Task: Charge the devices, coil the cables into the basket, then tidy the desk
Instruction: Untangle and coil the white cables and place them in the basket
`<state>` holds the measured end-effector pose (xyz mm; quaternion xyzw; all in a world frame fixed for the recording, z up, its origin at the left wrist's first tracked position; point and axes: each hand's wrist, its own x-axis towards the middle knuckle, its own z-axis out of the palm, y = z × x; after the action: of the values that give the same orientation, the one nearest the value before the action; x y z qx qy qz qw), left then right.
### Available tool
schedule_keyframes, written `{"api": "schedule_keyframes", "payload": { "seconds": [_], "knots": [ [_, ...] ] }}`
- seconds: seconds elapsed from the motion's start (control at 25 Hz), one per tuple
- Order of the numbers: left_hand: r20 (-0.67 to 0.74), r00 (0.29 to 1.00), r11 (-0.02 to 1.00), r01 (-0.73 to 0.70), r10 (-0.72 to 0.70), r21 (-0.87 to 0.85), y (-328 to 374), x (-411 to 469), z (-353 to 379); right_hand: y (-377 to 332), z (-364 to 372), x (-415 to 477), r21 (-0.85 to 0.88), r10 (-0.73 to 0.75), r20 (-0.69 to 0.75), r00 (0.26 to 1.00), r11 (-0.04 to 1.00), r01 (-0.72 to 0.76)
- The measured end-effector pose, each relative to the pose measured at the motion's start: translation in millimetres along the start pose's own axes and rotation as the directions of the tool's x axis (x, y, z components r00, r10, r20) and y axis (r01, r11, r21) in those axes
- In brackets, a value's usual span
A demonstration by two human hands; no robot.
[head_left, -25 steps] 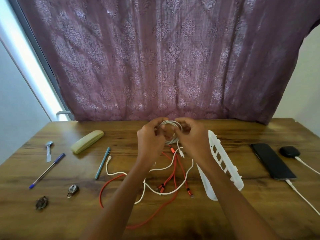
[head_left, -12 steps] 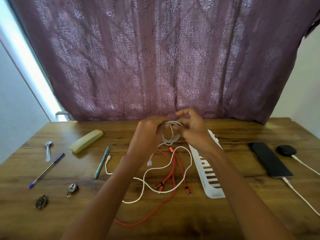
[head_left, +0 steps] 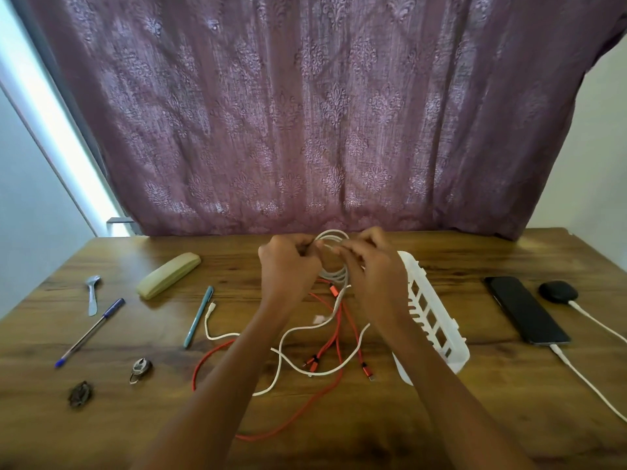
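Above the middle of the wooden desk (head_left: 509, 418), my left hand (head_left: 288, 269) and my right hand (head_left: 376, 269) both grip a small coil of white cable (head_left: 334, 237). The loose tail of that white cable (head_left: 288, 334) trails down onto the desk. Under it lies a red multi-plug cable (head_left: 334, 347), spread out flat. A white plastic basket (head_left: 431, 317) lies tilted on its side just right of my right hand. A black phone (head_left: 526, 310) and a black earbud case (head_left: 558, 291) sit at the right, each with a white charging cable (head_left: 590, 385) plugged in.
On the left of the desk lie a beige glasses case (head_left: 168, 274), a teal pen (head_left: 198, 317), a blue pen (head_left: 90, 332), a spoon (head_left: 92, 293), a small padlock (head_left: 140, 369) and a dark small object (head_left: 80, 394). A purple curtain (head_left: 305, 113) hangs behind the desk.
Both hands have kept winding the white cable, so the coil is fuller and the loose tail has shifted. The basket's tilt has changed beside my right hand.
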<state>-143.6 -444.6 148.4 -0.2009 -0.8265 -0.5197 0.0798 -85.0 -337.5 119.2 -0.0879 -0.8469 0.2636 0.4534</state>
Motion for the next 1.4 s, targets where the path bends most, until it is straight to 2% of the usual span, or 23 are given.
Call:
{"api": "schedule_keyframes", "payload": {
  "seconds": [0.16,0.24,0.32,0.4,0.48,0.6,0.68,0.76,0.84,0.92,1.0,1.08,1.16,1.24,1.32,1.4],
  "knots": [
    [0.048,0.995,0.995,0.085,-0.082,-0.05,-5,3,1,-6,1,3,-0.143,0.134,0.182,0.974,0.984,-0.108],
    [0.167,0.967,0.943,0.231,-0.194,-0.238,-10,5,2,-7,-4,14,-0.034,0.238,0.27,0.933,0.971,-0.237],
    [0.323,0.921,0.84,0.345,-0.217,-0.42,-11,3,1,-6,-10,23,0.108,0.333,0.394,0.857,0.909,-0.403],
    [0.384,0.91,0.826,0.334,-0.156,-0.455,-12,1,-1,-4,-16,30,0.16,0.375,0.524,0.765,0.839,-0.521],
    [0.362,0.924,0.847,0.288,-0.123,-0.447,-15,2,-3,-6,-19,35,0.2,0.367,0.612,0.7,0.785,-0.587],
    [0.271,0.952,0.901,0.237,-0.141,-0.363,-18,2,-4,-8,-26,44,0.272,0.358,0.617,0.701,0.738,-0.617],
    [0.209,0.975,0.955,0.133,-0.078,-0.264,-17,0,-3,-5,-30,50,0.339,0.342,0.624,0.702,0.692,-0.638],
    [0.179,0.984,0.987,0.024,0.005,-0.162,-11,-2,-4,-3,-32,54,0.32,0.321,0.631,0.706,0.722,-0.614],
    [0.163,0.985,0.994,-0.041,0.057,-0.102,-9,-1,-4,-1,-32,59,0.208,0.287,0.603,0.745,0.844,-0.494],
    [0.136,0.989,0.995,-0.046,0.058,-0.091,-10,0,-5,3,-33,60,-0.003,0.217,0.543,0.811,0.967,-0.256],
    [0.106,0.994,0.995,-0.002,0.013,-0.1,-10,1,-5,5,-36,62,-0.145,0.153,0.488,0.859,0.985,-0.093],
    [0.078,0.995,0.992,0.067,-0.059,-0.103,-10,3,-5,5,-38,63,-0.1,0.104,0.475,0.874,0.993,-0.065],
    [0.082,0.985,0.966,0.168,-0.154,-0.199,-14,6,-5,6,-37,58,-0.028,0.104,0.464,0.88,0.994,-0.102],
    [0.112,0.961,0.888,0.276,-0.253,-0.367,-16,6,-5,6,-32,48,0.044,0.188,0.451,0.873,0.972,-0.232],
    [0.142,0.941,0.813,0.337,-0.307,-0.474,-19,6,-2,4,-25,35,0.168,0.332,0.463,0.822,0.878,-0.449],
    [0.172,0.93,0.791,0.366,-0.324,-0.491,-23,4,3,1,-17,27,0.291,0.435,0.486,0.758,0.738,-0.61]
  ]
}}
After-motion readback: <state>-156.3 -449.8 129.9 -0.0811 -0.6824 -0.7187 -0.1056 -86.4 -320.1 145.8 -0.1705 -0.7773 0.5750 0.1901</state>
